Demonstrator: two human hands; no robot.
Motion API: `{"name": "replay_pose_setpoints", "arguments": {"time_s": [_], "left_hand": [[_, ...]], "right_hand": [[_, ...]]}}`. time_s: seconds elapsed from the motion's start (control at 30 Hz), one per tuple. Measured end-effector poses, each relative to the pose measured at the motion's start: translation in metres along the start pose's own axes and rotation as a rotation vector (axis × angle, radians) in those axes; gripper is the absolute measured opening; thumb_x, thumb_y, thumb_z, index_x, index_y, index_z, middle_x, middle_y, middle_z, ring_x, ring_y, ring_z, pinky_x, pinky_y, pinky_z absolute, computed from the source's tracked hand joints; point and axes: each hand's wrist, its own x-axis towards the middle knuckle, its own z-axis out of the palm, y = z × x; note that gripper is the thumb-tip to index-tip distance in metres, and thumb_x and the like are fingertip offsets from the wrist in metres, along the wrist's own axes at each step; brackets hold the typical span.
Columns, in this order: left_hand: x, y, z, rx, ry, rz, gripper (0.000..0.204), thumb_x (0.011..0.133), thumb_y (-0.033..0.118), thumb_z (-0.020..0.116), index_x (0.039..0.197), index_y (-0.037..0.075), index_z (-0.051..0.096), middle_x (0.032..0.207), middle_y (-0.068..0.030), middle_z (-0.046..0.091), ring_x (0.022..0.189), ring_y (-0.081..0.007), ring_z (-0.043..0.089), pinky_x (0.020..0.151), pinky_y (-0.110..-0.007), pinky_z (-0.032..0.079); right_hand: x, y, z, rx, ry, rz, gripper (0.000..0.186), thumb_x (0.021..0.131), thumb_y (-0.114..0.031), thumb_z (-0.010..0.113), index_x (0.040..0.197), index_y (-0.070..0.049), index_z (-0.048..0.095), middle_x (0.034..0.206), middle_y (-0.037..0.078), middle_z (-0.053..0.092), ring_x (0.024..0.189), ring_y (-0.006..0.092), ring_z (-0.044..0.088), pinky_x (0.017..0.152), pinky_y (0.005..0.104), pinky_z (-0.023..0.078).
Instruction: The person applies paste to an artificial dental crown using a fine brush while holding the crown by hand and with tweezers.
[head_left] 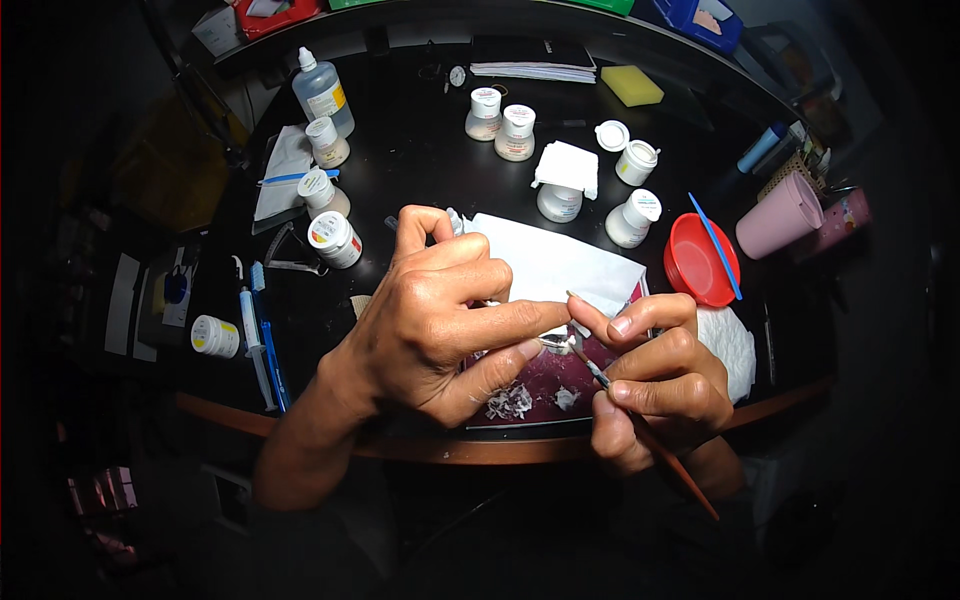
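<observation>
My left hand (pixel 450 310) reaches over the middle of the table, its thumb and index finger pinching a small white piece with a shiny dark part (pixel 556 342). Just what kind of piece this is, I cannot make out. A slim brush with a reddish-brown handle (pixel 664 452) lies in the grip of my right hand (pixel 665 375). Its tip meets the white piece or hovers right by it. Beneath both hands is a dark red mat (pixel 540 388), with crumbly white scraps (pixel 510 402) on it. A white sheet (pixel 560 258) lies just beyond.
Lidded jars (pixel 335 240) stand at the left, more behind; one jar (pixel 566 200) has a white tissue over it. Right are a red bowl (pixel 690 262) with a blue stick across it, a crumpled tissue (pixel 728 350) and a pink cup (pixel 780 216). A syringe (pixel 254 335) lies left.
</observation>
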Motion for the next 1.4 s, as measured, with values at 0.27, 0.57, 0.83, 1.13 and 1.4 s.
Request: {"name": "replay_pose_setpoints", "arguments": {"time_s": [0.27, 0.57, 0.83, 1.13, 1.4], "left_hand": [[-0.002, 0.001, -0.002, -0.012, 0.002, -0.012, 0.029, 0.076, 0.026, 0.069, 0.100, 0.014, 0.080, 0.062, 0.0029, 0.043, 0.061, -0.0158, 0.041, 0.079, -0.040, 0.027], [0.008, 0.005, -0.003, 0.028, -0.024, -0.014, 0.027, 0.079, 0.023, 0.068, 0.101, 0.010, 0.079, 0.062, 0.0019, 0.047, 0.061, -0.0158, 0.043, 0.079, -0.039, 0.028], [0.005, 0.008, 0.004, 0.140, 0.004, -0.088, 0.014, 0.080, 0.014, 0.076, 0.079, 0.009, 0.063, 0.068, -0.0036, 0.051, 0.064, -0.0222, 0.048, 0.072, -0.039, 0.034], [-0.005, 0.005, 0.010, 0.314, 0.046, -0.086, 0.011, 0.078, 0.015, 0.078, 0.086, 0.013, 0.071, 0.074, -0.0016, 0.051, 0.077, -0.0204, 0.052, 0.084, -0.041, 0.031], [-0.008, 0.000, 0.016, 0.408, 0.104, -0.059, 0.016, 0.074, 0.016, 0.080, 0.089, 0.014, 0.076, 0.070, 0.0019, 0.054, 0.075, -0.0165, 0.053, 0.086, -0.044, 0.032]], "right_hand": [[-0.001, 0.002, 0.002, -0.004, -0.008, -0.004, 0.024, 0.073, 0.011, 0.071, 0.091, -0.002, 0.062, 0.086, 0.009, 0.062, 0.100, 0.0305, 0.063, 0.094, 0.0513, 0.062], [0.008, 0.003, -0.016, -0.042, 0.152, -0.062, 0.026, 0.077, 0.008, 0.066, 0.098, -0.003, 0.056, 0.084, 0.009, 0.060, 0.096, 0.0272, 0.058, 0.091, 0.0497, 0.064], [0.022, 0.016, -0.121, -0.691, 0.208, 0.676, 0.010, 0.087, -0.005, 0.074, 0.083, 0.004, 0.073, 0.069, 0.006, 0.069, 0.064, 0.0081, 0.063, 0.061, 0.0267, 0.050], [0.005, 0.013, -0.122, -0.907, 0.080, 0.585, 0.009, 0.084, -0.008, 0.076, 0.083, 0.001, 0.076, 0.077, 0.012, 0.072, 0.078, 0.0164, 0.066, 0.073, 0.0287, 0.050], [-0.078, -0.035, -0.144, -0.614, 0.393, 0.686, 0.008, 0.088, 0.003, 0.072, 0.096, 0.003, 0.069, 0.086, 0.000, 0.062, 0.078, 0.0048, 0.057, 0.074, 0.0193, 0.043]]}}
